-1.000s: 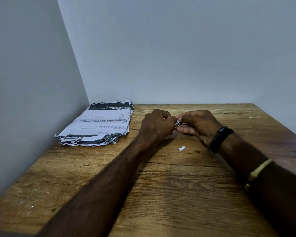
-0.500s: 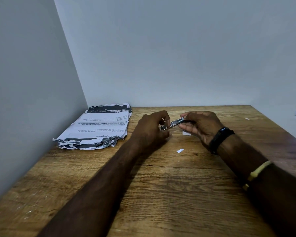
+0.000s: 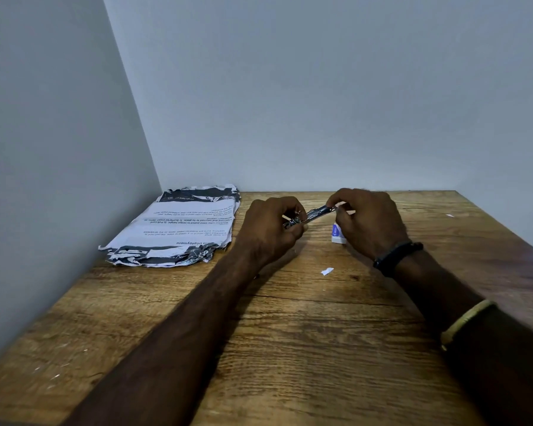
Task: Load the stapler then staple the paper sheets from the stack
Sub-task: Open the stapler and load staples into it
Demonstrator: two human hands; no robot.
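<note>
So, left hand (image 3: pixel 271 230): fingers curled, pinching the lower left end of the stapler (image 3: pixel 309 216); looks like the bracing side.
right hand (image 3: pixel 368 221): fingertips pinching the upper right end. I read it as working the top open for loading; can't tell which part it has.
stapler: small, metal, held in the air between both hands above the counter (image 3: pixel 290 333), tilted up to the right. Whether staples are in it is too small to tell.
small box (image 3: pixel 337 233): white and blue, on the counter just under the right hand. Probably the staples, kept close for the refill.
paper stack (image 3: pixel 179 229): flat in the back left corner, against the wall (image 3: pixel 59 149), well apart from the hands. No hand on it; likely parked until the stapler is loaded.
scrap (image 3: pixel 326 271): white paper bit on the counter, nearer the camera than the hands.
vs 1.0 s ago: the hands were bunched together and the stapler mostly hidden; now they are apart and its length is exposed.
vs 0.5 s ago: same two-end grip, but more of the box shows.
stage: loading; stapling not begun.
</note>
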